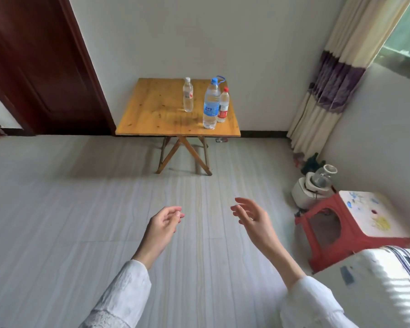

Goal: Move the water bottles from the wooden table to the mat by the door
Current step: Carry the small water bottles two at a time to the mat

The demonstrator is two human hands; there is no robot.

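Observation:
Three clear water bottles stand upright on a small wooden folding table (152, 107) against the far wall. A slim bottle with a white cap (188, 95) stands alone near the middle. A tall bottle with a blue cap and blue label (211, 105) stands at the right front, touching or nearly touching a smaller red-capped bottle (223, 106) behind it. My left hand (162, 227) and my right hand (252, 217) hover low over the floor, well short of the table, both empty with fingers loosely apart. No mat shows clearly.
A dark red wooden door (33, 67) stands at the left of the table. At the right are a curtain (329, 91), a white appliance with a glass jar (314, 185), a red plastic stool (341, 228) and a white box (376, 292). Grey floor lies between me and the table.

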